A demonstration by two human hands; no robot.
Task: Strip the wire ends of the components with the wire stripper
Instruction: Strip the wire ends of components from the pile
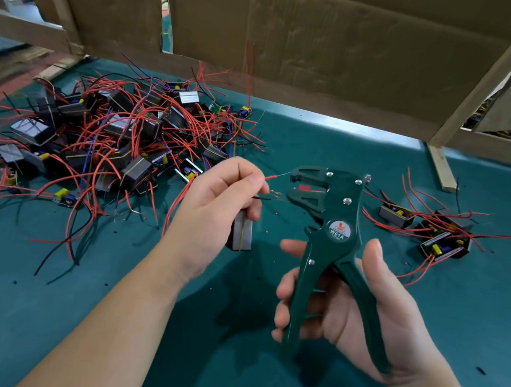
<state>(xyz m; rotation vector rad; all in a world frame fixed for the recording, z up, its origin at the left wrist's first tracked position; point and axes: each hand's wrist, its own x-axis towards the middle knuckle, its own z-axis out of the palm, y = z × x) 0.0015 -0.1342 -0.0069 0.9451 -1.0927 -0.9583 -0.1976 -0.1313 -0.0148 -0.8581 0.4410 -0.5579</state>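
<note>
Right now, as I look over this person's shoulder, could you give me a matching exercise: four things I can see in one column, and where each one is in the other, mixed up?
Things
1. wire stripper
2. grey component
3. big tangled pile of components
4. small group of components

Places
A. on the left side of the green table
B. held in the left hand
C. on the right side of the table
D. held in the right hand

Pairs: 1-D, 2-B, 3-A, 4-C
</note>
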